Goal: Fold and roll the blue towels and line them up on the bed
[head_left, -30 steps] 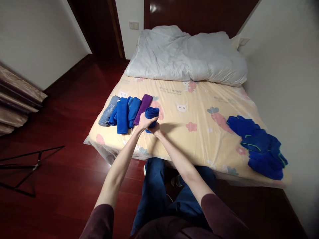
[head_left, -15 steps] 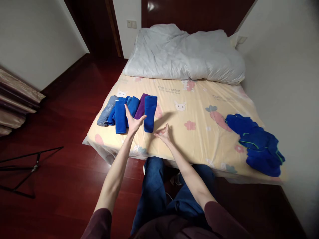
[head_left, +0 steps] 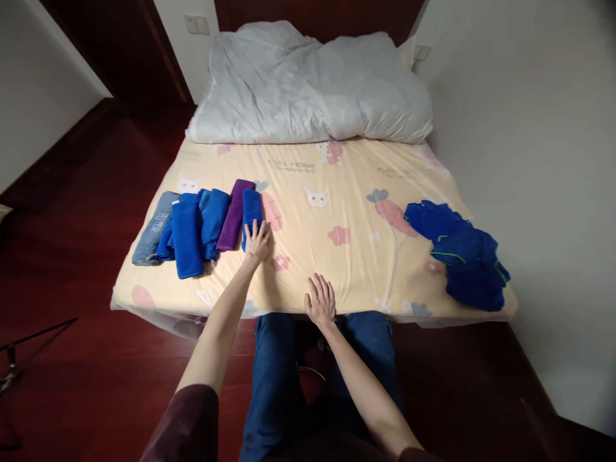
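Note:
My left hand [head_left: 258,241] lies flat with spread fingers on the near end of a folded blue towel [head_left: 252,205], the rightmost of a row on the bed. Beside that towel is a folded purple towel [head_left: 237,215]. Further left, several folded blue towels overlap, a long one [head_left: 187,239] in front. A grey-blue folded cloth [head_left: 155,231] with pale lettering ends the row. My right hand [head_left: 320,300] is open over the bed's front edge, fingers stretched out, holding nothing. A loose heap of blue cloths [head_left: 462,253] with green edging lies at the bed's right side.
The bed [head_left: 308,192] has a yellow sheet with rabbit and carrot prints. A bunched white quilt [head_left: 312,90] covers its far end. A wall [head_left: 520,160] stands close on the right. Part of a black stand [head_left: 12,359] shows on the red floor at left.
The blue towel has gone down onto the bed beside the purple one, and my left hand now rests on it. My right hand has drawn back toward the front edge. The view has shifted right.

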Tool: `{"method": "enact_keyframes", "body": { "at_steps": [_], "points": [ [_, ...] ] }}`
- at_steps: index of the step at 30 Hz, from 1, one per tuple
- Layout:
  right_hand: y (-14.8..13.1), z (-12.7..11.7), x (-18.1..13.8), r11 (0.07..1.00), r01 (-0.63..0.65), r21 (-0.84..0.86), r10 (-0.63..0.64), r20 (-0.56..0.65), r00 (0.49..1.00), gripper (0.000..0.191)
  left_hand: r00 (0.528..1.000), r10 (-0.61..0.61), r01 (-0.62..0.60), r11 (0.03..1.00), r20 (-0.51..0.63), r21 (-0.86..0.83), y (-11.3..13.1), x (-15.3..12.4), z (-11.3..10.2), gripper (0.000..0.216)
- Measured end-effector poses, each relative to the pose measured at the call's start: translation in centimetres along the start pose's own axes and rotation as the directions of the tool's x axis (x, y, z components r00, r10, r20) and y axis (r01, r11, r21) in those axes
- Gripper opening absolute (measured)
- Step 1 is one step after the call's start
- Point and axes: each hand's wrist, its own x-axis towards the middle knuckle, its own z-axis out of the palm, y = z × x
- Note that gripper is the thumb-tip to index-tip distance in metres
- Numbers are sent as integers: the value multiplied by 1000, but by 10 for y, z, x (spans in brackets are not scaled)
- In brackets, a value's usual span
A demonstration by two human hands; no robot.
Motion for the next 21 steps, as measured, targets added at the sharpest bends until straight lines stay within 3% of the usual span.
{"method": "enact_keyframes", "body": {
  "at_steps": [4, 8, 10, 12, 14, 17, 19, 21],
  "points": [
    [3, 10, 3, 997, 62, 49, -54, -148, 987, 58, 994, -49, 30, 981, 96, 192, -28, -1, -16, 62],
    [3, 11, 5, 995, 59, 74, -49, -134, 990, 60, 989, -77, 39, 961, 126, 274, -43, -8, -38, 62],
    [3, 8, 8, 995, 49, 91, -40, -104, 994, 61, 993, -80, 52, 960, 91, 275, -36, -14, -39, 62],
    [1, 2, 11, 993, 41, 113, -32, -83, 996, 61, 998, -59, 48, 969, 38, 242, -12, -33, -33, 61],
    [-1, -4, 14, 989, 34, 146, -23, -74, 997, 62, 1000, -19, 14, 984, 22, 175, 26, -73, -20, 61],
    [-4, -14, 19, 968, 8, 252, 8, -64, 998, 63, 995, 31, -30, 1000, 93, -8, 88, -176, 4, 58],
    [0, -20, 24, 919, -19, 394, 35, -32, 999, 61, 995, -89, 94, 987, 43, -128, 120, -260, 20, 57],
    [14, -27, 27, 792, -80, 605, 69, 41, 997, 56, 971, -237, 232, 956, -8, -182, 142, -338, 31, 63]
  ]
}}
